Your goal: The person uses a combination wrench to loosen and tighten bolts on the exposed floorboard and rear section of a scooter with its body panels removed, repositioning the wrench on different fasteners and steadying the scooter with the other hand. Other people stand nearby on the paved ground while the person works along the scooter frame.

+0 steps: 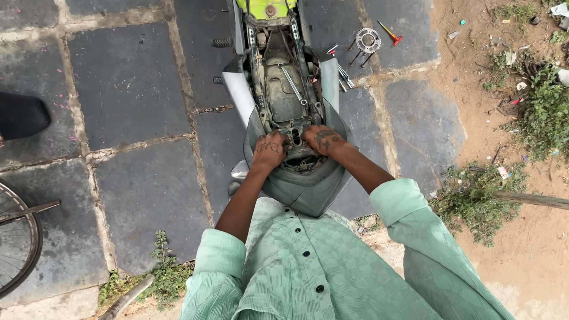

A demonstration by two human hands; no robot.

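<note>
Motorbike has its seat off already, and left hand and right hand both press closed fingers on a small part at its open tail, tools lying beside.

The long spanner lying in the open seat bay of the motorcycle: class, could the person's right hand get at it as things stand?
Probably yes. The spanner lies uncovered in the seat bay, just ahead of the right hand, and nothing lies across it.

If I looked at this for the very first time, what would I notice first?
Probably the two hands, left hand and right hand, pressed together on the open tail of a grey motorcycle in the middle, with its seat off. Next, the round sprocket and red-handled screwdriver lying on the stone slabs at top right.
</note>
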